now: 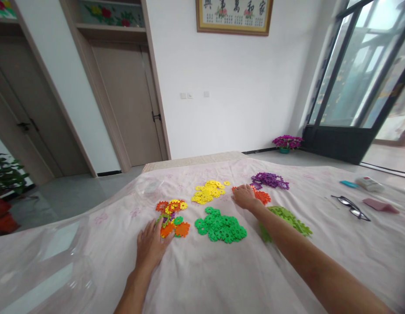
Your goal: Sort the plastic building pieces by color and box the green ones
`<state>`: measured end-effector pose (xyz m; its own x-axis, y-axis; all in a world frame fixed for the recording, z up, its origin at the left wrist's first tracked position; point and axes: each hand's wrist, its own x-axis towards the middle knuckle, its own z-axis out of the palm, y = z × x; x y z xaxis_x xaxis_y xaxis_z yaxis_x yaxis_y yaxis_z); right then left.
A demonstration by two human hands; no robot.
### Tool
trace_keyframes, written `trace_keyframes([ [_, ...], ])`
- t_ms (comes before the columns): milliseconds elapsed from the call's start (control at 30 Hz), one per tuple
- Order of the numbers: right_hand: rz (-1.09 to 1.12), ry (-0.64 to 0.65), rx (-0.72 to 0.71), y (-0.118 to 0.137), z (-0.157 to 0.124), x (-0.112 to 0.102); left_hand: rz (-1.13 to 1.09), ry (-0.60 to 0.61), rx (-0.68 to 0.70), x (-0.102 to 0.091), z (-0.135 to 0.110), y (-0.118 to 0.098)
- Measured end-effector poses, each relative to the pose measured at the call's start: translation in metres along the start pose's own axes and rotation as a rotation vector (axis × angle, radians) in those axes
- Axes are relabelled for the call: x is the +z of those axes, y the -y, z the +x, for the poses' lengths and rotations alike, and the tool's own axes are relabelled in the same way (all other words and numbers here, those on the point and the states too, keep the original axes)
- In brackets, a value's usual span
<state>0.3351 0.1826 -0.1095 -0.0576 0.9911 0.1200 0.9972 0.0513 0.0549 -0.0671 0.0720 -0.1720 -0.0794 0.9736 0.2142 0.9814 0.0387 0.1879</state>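
Observation:
My left hand [152,247] lies flat on the pink cloth [222,274], its fingertips touching the near edge of a joined figure of orange, yellow and green snowflake discs [172,216]. My right hand [244,196] reaches far forward and rests fingers-down on a pile of orange discs [263,197]. I cannot see whether its fingers pinch a piece. Around it lie a yellow pile [209,192], a purple pile [269,180], a bright green pile [221,225] and a light green pile [287,218], partly hidden by my right forearm.
Black glasses [351,207], a maroon case [380,205], a teal object [349,184] and a white box [369,183] lie at the right. Clear plastic sheeting [58,257] covers the left. A purple flower pot [285,143], doors and a glass door stand beyond.

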Motion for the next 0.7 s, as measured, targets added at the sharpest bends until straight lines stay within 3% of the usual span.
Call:
trace_keyframes([
  [133, 0.018, -0.046, -0.02, 0.036, -0.013, -0.017, -0.067, -0.015, 0.027, -0.006, 0.0, -0.001],
  [300, 0.27, -0.109, -0.319, 0.133, -0.057, -0.026, -0.172, -0.042, 0.074, -0.01, -0.002, 0.002],
  [433, 0.286, -0.057, -0.39, 0.194, -0.08, -0.019, -0.232, -0.059, 0.096, -0.011, -0.004, 0.004],
  [533, 0.309, -0.045, -0.354, 0.211, -0.083, -0.014, -0.255, -0.069, 0.103, -0.013, -0.004, 0.005],
  [700, 0.432, -0.093, -0.299, 0.214, -0.086, -0.014, -0.274, -0.095, 0.105, -0.011, -0.001, 0.006],
])
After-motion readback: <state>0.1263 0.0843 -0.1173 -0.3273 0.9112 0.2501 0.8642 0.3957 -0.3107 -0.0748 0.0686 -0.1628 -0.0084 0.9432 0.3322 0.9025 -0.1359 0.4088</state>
